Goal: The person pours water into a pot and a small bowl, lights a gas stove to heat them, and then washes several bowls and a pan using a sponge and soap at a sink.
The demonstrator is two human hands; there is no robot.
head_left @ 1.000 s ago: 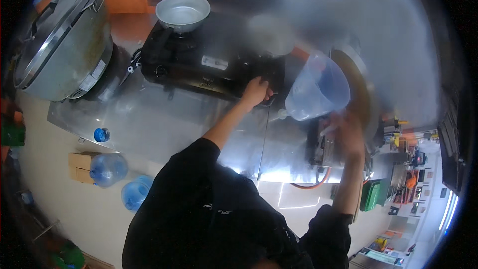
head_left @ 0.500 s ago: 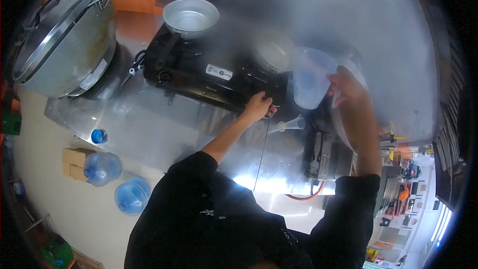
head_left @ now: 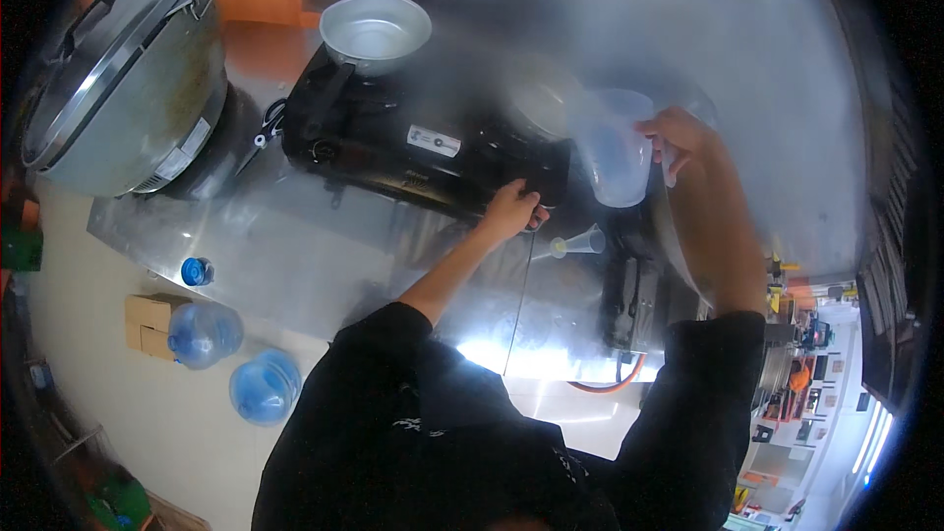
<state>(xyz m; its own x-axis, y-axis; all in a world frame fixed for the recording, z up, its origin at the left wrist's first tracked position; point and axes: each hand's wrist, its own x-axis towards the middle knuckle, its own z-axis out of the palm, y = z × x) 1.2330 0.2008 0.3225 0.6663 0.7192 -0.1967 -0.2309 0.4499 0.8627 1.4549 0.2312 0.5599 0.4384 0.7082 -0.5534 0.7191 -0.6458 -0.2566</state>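
Observation:
My right hand (head_left: pixel 677 143) grips the handle of a translucent plastic jug (head_left: pixel 621 162). The jug is tilted, its mouth leaning left over the edge of a pan (head_left: pixel 544 98) on the right side of the black two-burner stove (head_left: pixel 383 152). Haze blurs that pan and whatever is in it. Down at the stove's front right corner, my left hand (head_left: pixel 512 209) has its fingers curled closed; whether they hold a knob or the pan's handle cannot be made out. A small clear measuring cup (head_left: pixel 583 241) lies on its side just right of that hand.
On the left burner sits a silver pan (head_left: pixel 376 31) with a black handle. Scissors (head_left: pixel 261 135) lie between the stove and a large lidded metal pot (head_left: pixel 138 88). A blue cap (head_left: pixel 196 271) rests on the steel counter (head_left: pixel 285 236); water bottles (head_left: pixel 206 334) and a cardboard box (head_left: pixel 152 323) are beyond its edge.
The jug has moved slightly right and tipped further left toward the pan, my right hand shifting with it. My left hand stays in place.

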